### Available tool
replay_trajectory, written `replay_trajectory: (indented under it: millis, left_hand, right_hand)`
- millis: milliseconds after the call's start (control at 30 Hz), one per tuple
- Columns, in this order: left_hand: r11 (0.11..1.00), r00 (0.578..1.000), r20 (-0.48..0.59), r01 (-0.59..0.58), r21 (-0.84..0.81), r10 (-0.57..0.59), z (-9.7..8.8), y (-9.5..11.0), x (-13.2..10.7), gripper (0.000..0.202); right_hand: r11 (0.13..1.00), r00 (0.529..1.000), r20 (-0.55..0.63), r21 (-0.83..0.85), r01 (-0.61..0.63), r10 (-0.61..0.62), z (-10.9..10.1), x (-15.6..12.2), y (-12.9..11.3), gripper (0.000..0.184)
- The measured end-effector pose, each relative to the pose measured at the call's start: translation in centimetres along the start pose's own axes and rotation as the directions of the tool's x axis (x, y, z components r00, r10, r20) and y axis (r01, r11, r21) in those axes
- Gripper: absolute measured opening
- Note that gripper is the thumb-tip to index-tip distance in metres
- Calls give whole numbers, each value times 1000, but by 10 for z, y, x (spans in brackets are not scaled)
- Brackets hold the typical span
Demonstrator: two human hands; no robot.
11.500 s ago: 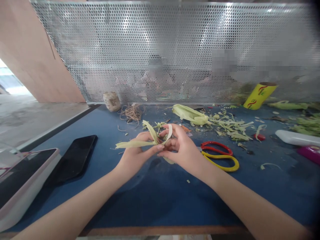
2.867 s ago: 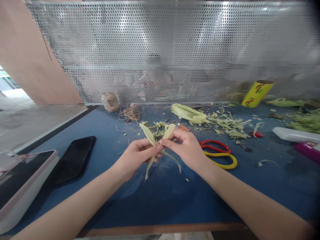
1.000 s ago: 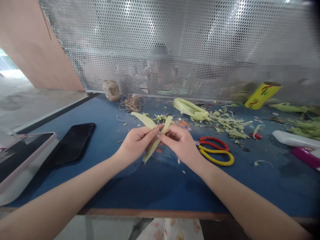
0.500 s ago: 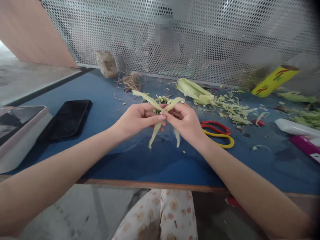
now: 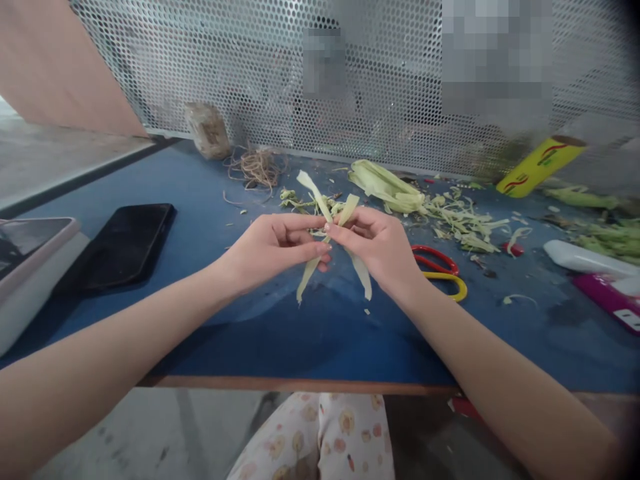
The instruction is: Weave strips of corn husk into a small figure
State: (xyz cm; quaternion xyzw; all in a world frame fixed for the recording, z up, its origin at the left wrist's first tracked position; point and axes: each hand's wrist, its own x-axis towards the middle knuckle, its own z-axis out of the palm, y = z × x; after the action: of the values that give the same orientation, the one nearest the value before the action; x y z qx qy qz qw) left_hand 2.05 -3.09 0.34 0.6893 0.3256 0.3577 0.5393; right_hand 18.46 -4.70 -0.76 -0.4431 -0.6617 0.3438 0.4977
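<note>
Two narrow pale green leaf strips, resembling corn husk, cross each other between my hands above the table. My right hand pinches them at the crossing with thumb and forefinger. From the other side, my left hand has its forefinger at the crossing and its thumb lower, against the strip that hangs down to the left. Upper ends of both strips point up and away from me. Red-and-yellow-handled scissors lie just beyond my right wrist, partly hidden by it.
On the blue table are a black phone, tangled twine, a larger pale green leaf bundle, shredded scraps, a yellow tube and a purple packet. A perforated metal panel stands along the back.
The upper end of the left strip has swung more upright. My left thumb has moved down from the crossing, while the right hand keeps its pinch. The view has shifted slightly.
</note>
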Motion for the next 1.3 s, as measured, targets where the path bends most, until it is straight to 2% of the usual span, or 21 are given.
replay_trajectory:
  millis: [167,267,367,500,567,700,867,967,1067,1167,1300]
  left_hand:
    - [999,999,31,43,-32,-42,2,3,-2,33]
    - [992,997,-14,73,-103,-74,5,2,-2,28]
    - [986,986,-86,131,-99,-140,8,-1,-2,29]
    - [988,985,-93,136,-77,-143,8,-3,-2,27]
    - [991,985,-114,122,-55,-127,8,-3,-2,22]
    - [994,983,-149,107,13,-104,9,-2,-1,10]
    - [990,986,-91,141,8,-140,11,0,-1,7]
    - [986,982,-93,159,-43,-162,10,0,-1,9]
    - [983,981,-115,147,-110,-160,5,-2,0,14]
    - [981,982,-131,118,-157,-139,-1,-4,2,13]
    - [981,971,-191,112,-158,-142,-2,-4,3,14]
  right_hand:
    - [997,999,40,62,-36,34,-2,0,-3,27]
    - [1000,1000,1,-27,-10,10,-2,0,-4,23]
    - [994,999,38,-111,7,-3,0,0,-5,27]
    - [1000,996,85,23,9,-11,4,-1,-3,23]
    - [998,998,55,57,13,-16,4,-1,-2,21]
    - [998,998,-65,-53,23,-27,2,-1,-3,21]
    - [993,995,-103,-119,-15,2,1,-1,-6,23]
    - [996,998,-50,-72,-44,40,-1,2,-5,24]
    - [993,990,91,38,-113,110,-6,6,-2,22]
    - [986,970,207,73,-148,130,-12,8,-1,29]
    - [997,974,214,5,-79,76,-17,9,-1,17]
